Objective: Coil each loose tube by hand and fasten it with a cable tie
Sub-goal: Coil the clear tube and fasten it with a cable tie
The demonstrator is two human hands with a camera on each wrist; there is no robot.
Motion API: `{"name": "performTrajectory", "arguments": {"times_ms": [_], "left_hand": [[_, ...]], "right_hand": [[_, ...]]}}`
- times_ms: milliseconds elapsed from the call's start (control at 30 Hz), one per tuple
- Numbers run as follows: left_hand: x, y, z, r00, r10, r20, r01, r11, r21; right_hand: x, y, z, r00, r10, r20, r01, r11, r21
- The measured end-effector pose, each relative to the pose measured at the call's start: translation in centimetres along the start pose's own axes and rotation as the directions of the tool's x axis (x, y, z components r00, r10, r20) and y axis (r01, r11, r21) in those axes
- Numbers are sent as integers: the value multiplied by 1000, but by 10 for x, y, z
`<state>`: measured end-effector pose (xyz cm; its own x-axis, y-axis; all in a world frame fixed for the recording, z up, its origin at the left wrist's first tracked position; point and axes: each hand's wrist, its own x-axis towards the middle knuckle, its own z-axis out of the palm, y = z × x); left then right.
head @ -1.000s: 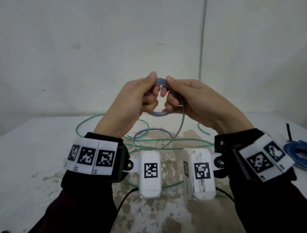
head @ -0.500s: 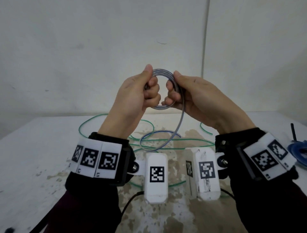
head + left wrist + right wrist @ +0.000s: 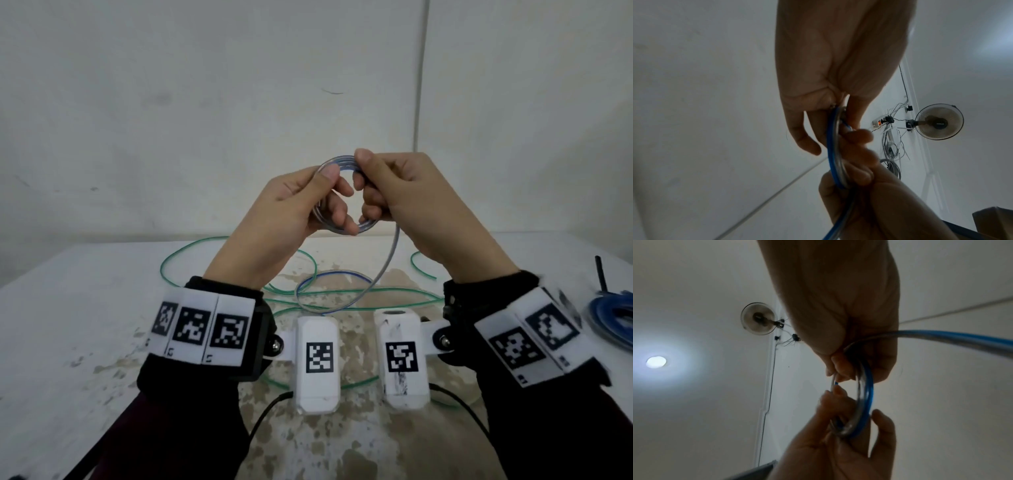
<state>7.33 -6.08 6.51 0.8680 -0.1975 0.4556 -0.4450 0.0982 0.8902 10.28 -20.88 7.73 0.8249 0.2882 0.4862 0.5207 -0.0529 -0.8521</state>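
Nearest the person, two wrist cameras [image 3: 317, 363] hang over the stained table [image 3: 68, 308]. Green tubes [image 3: 239, 274] sprawl loose across it, and a blue coil [image 3: 613, 318] lies at the right edge. The uncoiled tail of the clear blue-striped tube [image 3: 383, 270] loops on the table and rises toward the hands. Above the table, the left hand [image 3: 284, 209] and right hand [image 3: 421, 198] hold its small coil [image 3: 337, 161] upright, its opening facing the person. Each hand's thumb and curled fingers pinch the ring from opposite sides. Beyond stands a white wall [image 3: 205, 102].
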Motion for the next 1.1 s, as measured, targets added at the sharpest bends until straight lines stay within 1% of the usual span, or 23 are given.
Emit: {"name": "performTrajectory", "arguments": {"times_ms": [67, 167, 233, 333, 400, 467, 533, 600, 667, 733, 833, 900, 933, 1000, 1100], "left_hand": [[-1, 2, 0, 999, -17, 34, 19, 998, -55], [-2, 5, -4, 992, -54, 115, 68, 990, -120], [-4, 6, -7, 989, -39, 142, 48, 997, -65], [-4, 6, -6, 991, 46, 123, -56, 996, 74], [-4, 6, -4, 995, 48, 91, -59, 991, 119], [-4, 8, -3, 997, 6, 78, -16, 991, 132], [-5, 8, -2, 993, -67, 98, 54, 990, 129], [-5, 7, 0, 985, -136, 105, 117, 979, 170], [-4, 6, 0, 979, -174, 102, 148, 964, 221], [-4, 5, 0, 975, -186, 122, 154, 959, 239], [-5, 7, -1, 962, -198, 188, 159, 966, 204], [-5, 8, 0, 953, -209, 220, 182, 973, 139], [-5, 9, 1, 954, -207, 217, 189, 977, 102], [-4, 9, 2, 971, -174, 162, 165, 984, 69], [-1, 10, 4, 997, -70, 41, 67, 995, 72]], "right_hand": [[1, 1, 0, 999, -39, -32, 37, 998, -56], [1, 2, -1, 999, -38, -14, 38, 999, -16], [1, 1, -2, 999, -49, -13, 49, 999, -14], [0, -1, -3, 994, -97, -39, 93, 991, -100], [-1, -4, -4, 996, -83, -31, 81, 995, -49], [-2, -5, -8, 998, -60, -4, 60, 997, -48], [-3, -4, -11, 999, -36, 28, 39, 988, -151], [-5, -2, -10, 998, -7, 62, 21, 972, -234], [-5, -2, -8, 996, 15, 84, 12, 948, -317], [-7, -4, -5, 995, 26, 93, 11, 927, -374], [-8, -7, -2, 990, 35, 133, 11, 943, -332], [-9, -8, -1, 987, 39, 156, 10, 953, -303], [-9, -9, 0, 987, 38, 157, 5, 963, -270], [-8, -10, 0, 991, 30, 131, -7, 985, -174], [-7, -11, -1, 995, 11, 101, -7, 999, -44]]}}
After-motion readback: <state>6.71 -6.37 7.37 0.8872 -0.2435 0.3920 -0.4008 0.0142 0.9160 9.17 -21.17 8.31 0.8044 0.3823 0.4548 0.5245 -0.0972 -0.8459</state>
